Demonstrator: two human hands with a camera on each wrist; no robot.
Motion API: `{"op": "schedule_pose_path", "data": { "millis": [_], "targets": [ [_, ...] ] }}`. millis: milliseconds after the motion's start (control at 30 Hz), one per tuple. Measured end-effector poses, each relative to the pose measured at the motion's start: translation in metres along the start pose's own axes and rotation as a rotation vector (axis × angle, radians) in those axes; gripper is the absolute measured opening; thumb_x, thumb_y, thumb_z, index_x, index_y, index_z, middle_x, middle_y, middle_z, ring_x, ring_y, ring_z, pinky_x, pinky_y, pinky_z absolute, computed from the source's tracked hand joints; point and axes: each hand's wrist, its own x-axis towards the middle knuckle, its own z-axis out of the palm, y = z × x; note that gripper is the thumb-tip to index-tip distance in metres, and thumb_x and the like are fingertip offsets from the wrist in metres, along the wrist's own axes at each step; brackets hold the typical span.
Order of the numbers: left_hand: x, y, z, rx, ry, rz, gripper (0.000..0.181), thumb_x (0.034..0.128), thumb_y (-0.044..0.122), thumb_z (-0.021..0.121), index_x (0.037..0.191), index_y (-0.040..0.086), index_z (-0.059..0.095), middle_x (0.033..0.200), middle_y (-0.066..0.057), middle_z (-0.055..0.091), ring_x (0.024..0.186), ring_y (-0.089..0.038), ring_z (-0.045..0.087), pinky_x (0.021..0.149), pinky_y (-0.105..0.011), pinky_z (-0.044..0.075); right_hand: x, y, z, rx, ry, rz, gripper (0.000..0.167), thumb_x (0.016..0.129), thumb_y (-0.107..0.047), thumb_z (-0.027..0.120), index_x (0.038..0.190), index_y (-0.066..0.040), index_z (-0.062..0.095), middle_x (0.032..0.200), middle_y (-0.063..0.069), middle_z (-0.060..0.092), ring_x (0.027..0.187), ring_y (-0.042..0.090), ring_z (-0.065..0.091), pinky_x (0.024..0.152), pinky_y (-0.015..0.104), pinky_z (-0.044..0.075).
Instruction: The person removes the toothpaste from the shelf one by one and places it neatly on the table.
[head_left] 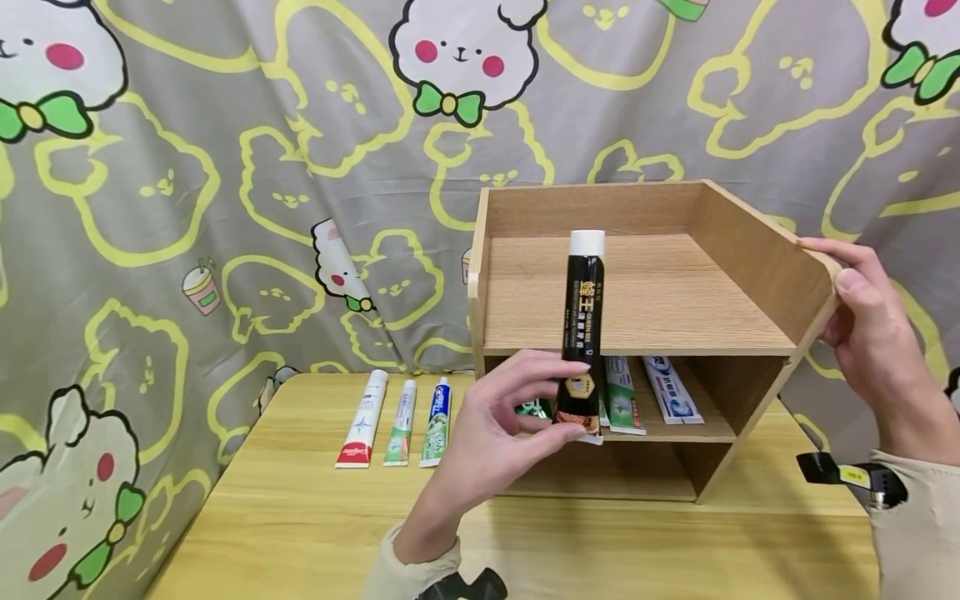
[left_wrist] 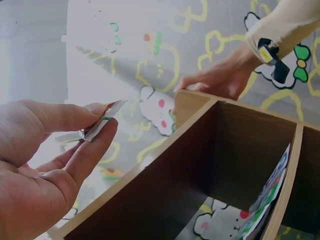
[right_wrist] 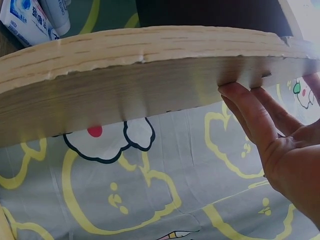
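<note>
The left hand (head_left: pixel 504 417) pinches a black toothpaste tube (head_left: pixel 583 325) with a white cap by its lower end, holding it upright in front of the wooden shelf (head_left: pixel 637 350). In the left wrist view, thumb and fingers of the left hand (left_wrist: pixel 55 155) meet on the tube's flat end (left_wrist: pixel 104 120). The right hand (head_left: pixel 873 325) holds the upper front corner of the shelf's right side panel; in the right wrist view the fingertips of the right hand (right_wrist: pixel 275 125) touch the panel's outer face (right_wrist: pixel 150 85).
Three tubes, red-and-white (head_left: pixel 363 421), white-and-green (head_left: pixel 401 425) and blue-and-green (head_left: pixel 437 423), lie on the table (head_left: pixel 300 533) left of the shelf. More tubes lie in the middle compartment, among them a green one (head_left: pixel 622 396) and a blue-and-white one (head_left: pixel 672 390). A patterned curtain (head_left: pixel 225 208) hangs behind.
</note>
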Motion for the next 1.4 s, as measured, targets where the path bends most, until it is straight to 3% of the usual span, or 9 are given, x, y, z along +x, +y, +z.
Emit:
{"op": "schedule_pose_path", "data": {
  "millis": [200,333,433,533,833,1033,1200,1400],
  "targets": [
    [-0.010,0.003,-0.010,0.031,0.020,0.046,0.045,0.0856,-0.009,0.078,0.129,-0.001,0.066,0.131,-0.014,0.060,0.105,-0.023,0.067,0.073,-0.044,0.063,0.001,0.001,0.001,0.020,0.016,0.008,0.044,0.106,-0.009,0.037,0.148,-0.004,0.047,0.127,0.013,0.045,0.089,0.021,0.051,0.052,0.022,0.045],
    [-0.016,0.003,-0.020,0.052,0.029,0.073,0.047,0.0844,-0.011,0.078,0.129,-0.001,0.066,0.130,-0.016,0.060,0.105,-0.023,0.066,0.072,-0.044,0.063,0.000,0.001,0.001,0.037,0.028,0.011,0.044,0.106,-0.009,0.037,0.148,-0.005,0.047,0.122,0.013,0.047,0.079,0.019,0.050,0.043,0.028,0.026],
    [-0.021,0.004,-0.028,0.045,0.041,0.076,0.048,0.0829,-0.014,0.077,0.128,-0.002,0.066,0.129,-0.018,0.059,0.104,-0.022,0.066,0.073,-0.044,0.063,0.000,0.002,-0.001,0.044,0.036,0.009,0.043,0.106,-0.009,0.037,0.147,-0.006,0.049,0.118,0.012,0.047,0.071,0.017,0.046,0.045,0.037,0.012],
    [-0.028,0.006,-0.037,0.046,0.065,0.085,0.051,0.0807,-0.018,0.076,0.128,-0.004,0.066,0.129,-0.019,0.058,0.107,-0.022,0.068,0.074,-0.046,0.063,-0.001,0.002,0.000,0.031,0.050,0.010,0.043,0.105,-0.010,0.039,0.147,-0.006,0.050,0.117,0.012,0.048,0.069,0.017,0.045,0.045,0.038,0.009],
    [-0.051,0.008,-0.065,0.123,0.134,0.079,0.053,0.0800,-0.025,0.071,0.129,-0.004,0.066,0.131,-0.015,0.058,0.113,-0.025,0.068,0.076,-0.038,0.063,0.000,0.004,0.000,0.049,0.087,0.016,0.042,0.105,-0.010,0.040,0.145,-0.004,0.052,0.119,0.013,0.050,0.077,0.019,0.051,0.042,0.027,0.029],
    [-0.060,0.009,-0.083,0.121,0.134,0.084,0.055,0.0797,-0.030,0.064,0.132,-0.011,0.060,0.135,-0.017,0.054,0.117,-0.026,0.066,0.074,-0.035,0.063,0.000,0.002,-0.001,0.053,0.086,0.015,0.043,0.106,-0.012,0.040,0.146,-0.004,0.050,0.125,0.013,0.050,0.084,0.020,0.056,0.053,0.022,0.049],
    [-0.066,0.011,-0.097,0.089,0.143,0.089,0.057,0.0791,-0.032,0.062,0.133,-0.014,0.057,0.136,-0.018,0.053,0.117,-0.029,0.066,0.077,-0.039,0.063,0.000,0.002,0.001,0.042,0.097,0.019,0.043,0.105,-0.013,0.041,0.146,-0.002,0.049,0.127,0.013,0.050,0.086,0.020,0.055,0.056,0.023,0.050],
    [-0.076,0.011,-0.112,0.118,0.181,0.062,0.051,0.0810,-0.030,0.064,0.129,-0.016,0.059,0.136,-0.013,0.054,0.118,-0.026,0.066,0.078,-0.036,0.063,0.003,0.005,-0.002,0.083,0.070,0.003,0.042,0.105,-0.009,0.038,0.144,-0.004,0.051,0.117,0.012,0.054,0.074,0.017,0.055,0.045,0.023,0.039]
  ]
}}
